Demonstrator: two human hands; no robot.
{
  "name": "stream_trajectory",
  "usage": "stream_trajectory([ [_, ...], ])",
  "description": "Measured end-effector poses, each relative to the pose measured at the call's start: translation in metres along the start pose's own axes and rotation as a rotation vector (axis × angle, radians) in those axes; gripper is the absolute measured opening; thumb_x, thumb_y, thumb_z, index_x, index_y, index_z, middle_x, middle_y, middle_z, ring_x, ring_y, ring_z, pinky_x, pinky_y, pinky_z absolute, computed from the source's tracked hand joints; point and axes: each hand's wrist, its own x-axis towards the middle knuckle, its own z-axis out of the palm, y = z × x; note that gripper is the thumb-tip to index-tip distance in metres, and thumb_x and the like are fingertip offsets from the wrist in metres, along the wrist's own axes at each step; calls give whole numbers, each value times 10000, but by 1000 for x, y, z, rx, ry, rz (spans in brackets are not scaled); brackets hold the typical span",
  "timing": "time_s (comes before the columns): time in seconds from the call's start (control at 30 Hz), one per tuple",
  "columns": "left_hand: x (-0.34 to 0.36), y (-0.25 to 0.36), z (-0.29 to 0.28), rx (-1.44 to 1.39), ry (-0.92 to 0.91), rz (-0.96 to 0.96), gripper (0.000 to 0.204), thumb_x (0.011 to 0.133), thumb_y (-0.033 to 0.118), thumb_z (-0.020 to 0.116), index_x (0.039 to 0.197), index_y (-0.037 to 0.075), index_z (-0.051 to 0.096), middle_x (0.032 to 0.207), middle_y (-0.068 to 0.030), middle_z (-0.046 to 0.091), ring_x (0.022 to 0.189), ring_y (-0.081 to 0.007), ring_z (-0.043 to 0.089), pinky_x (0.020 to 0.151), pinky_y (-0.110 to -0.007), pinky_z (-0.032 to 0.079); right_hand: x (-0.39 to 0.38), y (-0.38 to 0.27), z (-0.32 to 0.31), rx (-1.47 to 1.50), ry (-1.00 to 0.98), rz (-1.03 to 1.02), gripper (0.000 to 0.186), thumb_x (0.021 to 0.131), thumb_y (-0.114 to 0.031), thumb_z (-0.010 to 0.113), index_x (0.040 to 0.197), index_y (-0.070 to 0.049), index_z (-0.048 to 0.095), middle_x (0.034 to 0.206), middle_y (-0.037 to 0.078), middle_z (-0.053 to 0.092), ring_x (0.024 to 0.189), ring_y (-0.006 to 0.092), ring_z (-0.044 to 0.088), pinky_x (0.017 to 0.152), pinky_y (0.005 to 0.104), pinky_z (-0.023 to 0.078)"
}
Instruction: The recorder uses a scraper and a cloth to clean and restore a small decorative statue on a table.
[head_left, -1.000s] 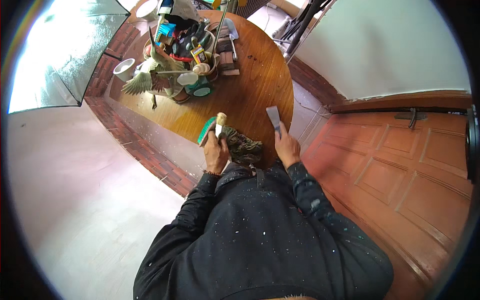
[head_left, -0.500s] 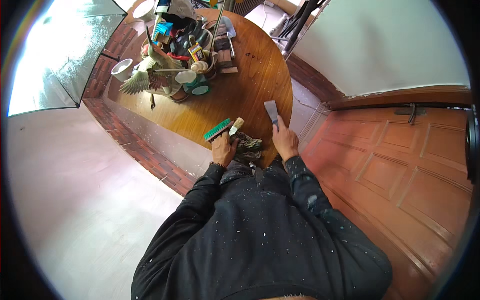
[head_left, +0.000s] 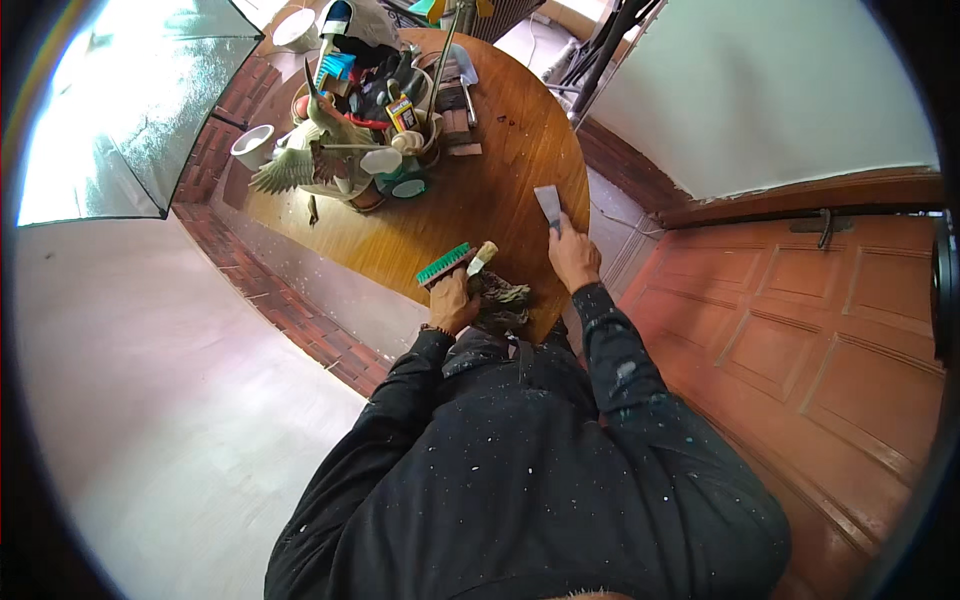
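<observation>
My left hand [head_left: 453,303] is closed round a scrubbing brush [head_left: 446,264] with green bristles facing up and away from me. Right beside that hand is a paintbrush [head_left: 482,258] with pale bristles; I cannot tell whether the same fingers grip it too. A crumpled, patterned dark rag [head_left: 503,298] lies at the near table edge, just right of the left hand. In my right hand [head_left: 575,258] is a scraper [head_left: 548,205] with a flat grey blade, pointing away from me over the table's right side; the fingers hide most of its handle.
The round wooden table [head_left: 500,170] bears a bird figurine [head_left: 320,150], a green-lidded tub [head_left: 408,188], a dustpan-like grey tool [head_left: 464,66] and cluttered containers. A white bucket [head_left: 254,146] stands left. A reddish panelled door [head_left: 770,320] is at right, a silvery umbrella-like panel [head_left: 110,120] at left.
The view has shifted slightly, so the table things sit a little lower and to the right. Both hands keep their holds; the scraper has moved only slightly.
</observation>
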Motion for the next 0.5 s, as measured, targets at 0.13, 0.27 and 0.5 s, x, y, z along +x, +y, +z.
stream_trajectory([
  [0.13, -2, -17, 5, -13, -48, 15, 432, 738, 137, 727, 1081, 13, 495, 854, -227, 619, 859, -432, 606, 733, -526, 459, -21, -4, -6, -16, -70, 42, 421, 980, -327, 514, 1345, -120, 551, 940, 257, 701, 881, 458, 672, 769, 565, 523],
  [0.27, -3, -21, 13, -3, 16, 61, 333, 755, 89, 674, 1036, 30, 505, 831, -234, 618, 838, -445, 606, 727, -539, 458, 10, -11, -12, 10, -34, 23, 424, 977, -327, 517, 1350, -129, 549, 953, 255, 703, 906, 459, 672, 787, 567, 522],
  [0.5, -4, -16, 12, 15, -38, -43, 257, 784, 26, 587, 1036, 23, 537, 834, -247, 626, 841, -453, 612, 732, -550, 465, -10, -12, -2, -17, -134, 34, 370, 969, -319, 526, 1275, -115, 564, 960, 256, 703, 928, 458, 671, 796, 579, 515],
])
